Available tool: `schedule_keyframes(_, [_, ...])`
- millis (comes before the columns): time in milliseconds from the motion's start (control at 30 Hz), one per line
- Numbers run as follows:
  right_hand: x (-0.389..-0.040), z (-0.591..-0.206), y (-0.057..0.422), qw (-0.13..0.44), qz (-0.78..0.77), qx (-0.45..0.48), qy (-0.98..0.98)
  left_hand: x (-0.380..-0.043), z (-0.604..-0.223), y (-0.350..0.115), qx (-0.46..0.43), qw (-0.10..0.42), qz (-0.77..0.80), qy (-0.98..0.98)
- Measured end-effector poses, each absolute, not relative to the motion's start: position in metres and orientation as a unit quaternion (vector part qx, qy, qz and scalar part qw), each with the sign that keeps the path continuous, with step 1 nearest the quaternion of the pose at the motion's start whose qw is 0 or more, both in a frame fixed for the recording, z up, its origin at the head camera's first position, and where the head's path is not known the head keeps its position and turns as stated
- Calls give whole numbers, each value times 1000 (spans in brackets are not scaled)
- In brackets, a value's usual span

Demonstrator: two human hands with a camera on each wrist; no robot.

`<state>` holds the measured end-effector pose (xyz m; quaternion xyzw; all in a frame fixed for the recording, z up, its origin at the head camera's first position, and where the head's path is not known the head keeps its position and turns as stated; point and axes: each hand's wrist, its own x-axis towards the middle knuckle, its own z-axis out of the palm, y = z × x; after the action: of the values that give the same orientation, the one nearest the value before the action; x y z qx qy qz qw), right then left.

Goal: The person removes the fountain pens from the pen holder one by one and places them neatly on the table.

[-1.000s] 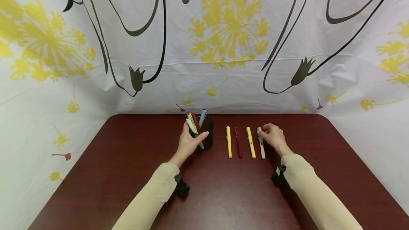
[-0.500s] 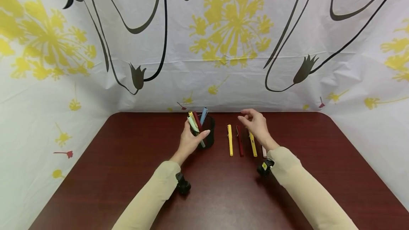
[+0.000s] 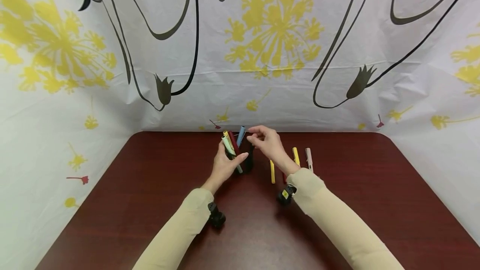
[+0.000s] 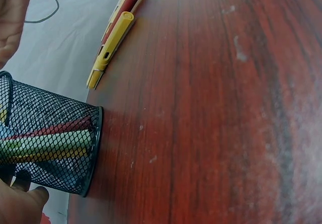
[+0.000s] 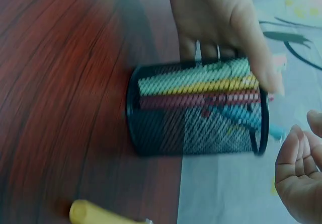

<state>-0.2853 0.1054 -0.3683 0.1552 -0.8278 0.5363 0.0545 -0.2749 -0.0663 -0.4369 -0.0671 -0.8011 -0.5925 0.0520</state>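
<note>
My left hand (image 3: 224,165) grips a black mesh pen cup (image 5: 201,141), its thumb near the rim and its fingers behind. Upright in the cup stand a pale green pen (image 3: 226,143), a yellow pen (image 5: 216,86), a dark red pen (image 3: 233,140) and a blue pen (image 3: 241,135). Beside the cup's rim hovers my right hand (image 3: 269,143), fingers bent loosely and holding nothing, fingertips close to the blue pen's top. In the left wrist view, only part of the right hand shows at the upper left.
Right of the cup, pens lie in a row on the dark red table (image 3: 150,220): a yellow pen (image 3: 272,173), a dark red pen (image 3: 284,178), another yellow pen (image 3: 296,156) and a light grey pen (image 3: 309,159). The right arm partly covers them. A patterned sheet (image 3: 202,107) hangs behind.
My right hand has left the light grey pen, which stays in the row, and moved left over the other pens to the cup. My left hand keeps its grip on the cup.
</note>
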Motion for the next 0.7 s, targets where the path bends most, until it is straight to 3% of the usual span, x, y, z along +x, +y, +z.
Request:
schedule_keyframes(267, [-286, -365, 76, 37, 536, 191, -822, -275, -438, -68, -74, 47, -589, -803])
schedule_keyframes(700, [-283, -371, 48, 99, 472, 188, -855, -273, -435, -68, -74, 47, -584, -807])
